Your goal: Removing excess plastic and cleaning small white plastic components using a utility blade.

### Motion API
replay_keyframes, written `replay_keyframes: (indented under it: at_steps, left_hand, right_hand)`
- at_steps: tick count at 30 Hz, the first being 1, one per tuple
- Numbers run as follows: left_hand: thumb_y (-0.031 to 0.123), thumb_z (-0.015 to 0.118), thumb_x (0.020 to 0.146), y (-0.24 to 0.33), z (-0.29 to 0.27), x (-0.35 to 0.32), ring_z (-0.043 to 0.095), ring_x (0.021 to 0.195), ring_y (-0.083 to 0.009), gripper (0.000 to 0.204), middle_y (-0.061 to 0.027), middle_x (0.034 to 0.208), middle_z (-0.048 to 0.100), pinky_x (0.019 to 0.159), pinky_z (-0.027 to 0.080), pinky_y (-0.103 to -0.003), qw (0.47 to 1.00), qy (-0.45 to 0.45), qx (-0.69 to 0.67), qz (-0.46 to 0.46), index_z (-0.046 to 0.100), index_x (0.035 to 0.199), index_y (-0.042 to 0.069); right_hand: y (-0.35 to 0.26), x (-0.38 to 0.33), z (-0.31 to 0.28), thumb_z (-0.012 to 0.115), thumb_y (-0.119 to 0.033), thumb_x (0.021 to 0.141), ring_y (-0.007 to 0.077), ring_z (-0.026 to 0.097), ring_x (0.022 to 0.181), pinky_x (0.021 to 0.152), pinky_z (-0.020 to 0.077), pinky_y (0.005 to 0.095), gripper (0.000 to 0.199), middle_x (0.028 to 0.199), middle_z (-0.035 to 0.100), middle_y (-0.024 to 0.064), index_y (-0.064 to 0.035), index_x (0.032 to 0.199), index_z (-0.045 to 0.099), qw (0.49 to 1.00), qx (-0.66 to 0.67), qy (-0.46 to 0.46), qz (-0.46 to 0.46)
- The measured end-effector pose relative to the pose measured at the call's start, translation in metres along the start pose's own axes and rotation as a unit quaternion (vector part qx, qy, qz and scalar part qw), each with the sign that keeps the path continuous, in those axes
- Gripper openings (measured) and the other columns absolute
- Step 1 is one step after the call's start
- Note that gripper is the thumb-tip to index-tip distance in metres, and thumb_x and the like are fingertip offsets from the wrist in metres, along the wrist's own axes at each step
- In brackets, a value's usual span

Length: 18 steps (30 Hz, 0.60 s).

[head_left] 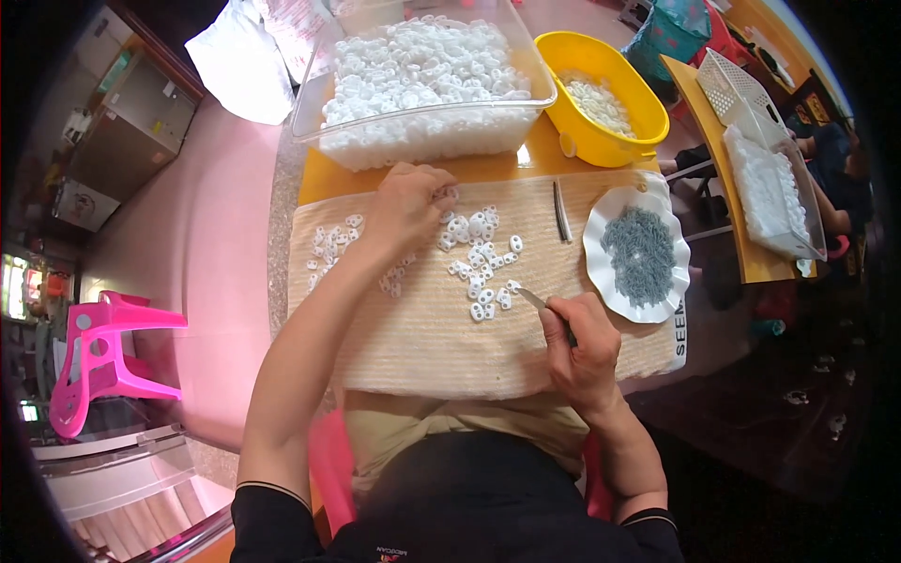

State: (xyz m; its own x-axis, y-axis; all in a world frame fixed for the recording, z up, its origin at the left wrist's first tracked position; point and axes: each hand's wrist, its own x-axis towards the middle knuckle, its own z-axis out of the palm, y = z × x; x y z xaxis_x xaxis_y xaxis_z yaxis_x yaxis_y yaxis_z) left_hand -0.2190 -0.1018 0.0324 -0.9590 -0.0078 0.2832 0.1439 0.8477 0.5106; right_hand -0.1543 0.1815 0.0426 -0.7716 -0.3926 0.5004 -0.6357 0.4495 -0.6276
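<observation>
Small white plastic pieces with dark holes lie in a loose group on the beige cloth. My left hand reaches over the far side of this group, its fingers curled together; what they hold, if anything, is hard to make out. My right hand is closed around a thin metal-bladed tool, whose tip touches or nearly touches one piece at the near edge of the group. More white pieces are spread to the left, partly hidden behind my left forearm.
Beyond the cloth stands a clear bin heaped with white pieces, beside a yellow tub of pale pieces. A white scalloped plate of grey bits sits at right, near two thin dark sticks. A pink stool stands left.
</observation>
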Motion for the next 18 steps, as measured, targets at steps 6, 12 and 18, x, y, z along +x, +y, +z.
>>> replay_keyframes:
  at_steps: [6,12,18]
  left_hand:
    - [0.015,0.067,0.084,-0.001,-0.006,0.015,0.058,0.100,-0.0304,0.015,-0.0097,0.096,0.069,0.091,0.046,-0.040,0.995,-0.097,0.019,0.028,0.071,0.096,0.007]
    - [0.014,0.073,0.081,-0.002,-0.005,0.019,0.061,0.093,-0.0276,0.016,-0.0100,0.093,0.069,0.088,0.048,-0.039,0.992,-0.114,0.014,0.044,0.071,0.095,0.005]
    - [0.006,0.075,0.080,0.007,-0.010,0.016,0.064,0.089,-0.0209,0.017,-0.0102,0.095,0.068,0.081,0.051,-0.033,0.986,-0.104,-0.128,0.011,0.070,0.095,0.000]
  right_hand:
    - [0.003,-0.001,0.000,0.069,0.003,0.085,0.0243,0.054,0.062,0.055,0.0425,0.0337,0.011,0.075,0.057,0.0115,0.0007,0.095,0.064,1.000,0.024,0.001,-0.002]
    - [0.003,0.002,-0.002,0.069,0.003,0.085,0.0227,0.054,0.062,0.054,0.0416,0.0325,0.010,0.074,0.057,0.0111,0.0010,0.094,0.065,0.999,0.040,0.000,0.007]
    - [0.004,0.002,-0.003,0.069,0.002,0.085,0.0212,0.053,0.062,0.054,0.0414,0.0315,0.010,0.074,0.058,0.0104,0.0009,0.094,0.065,0.999,0.045,-0.006,0.017]
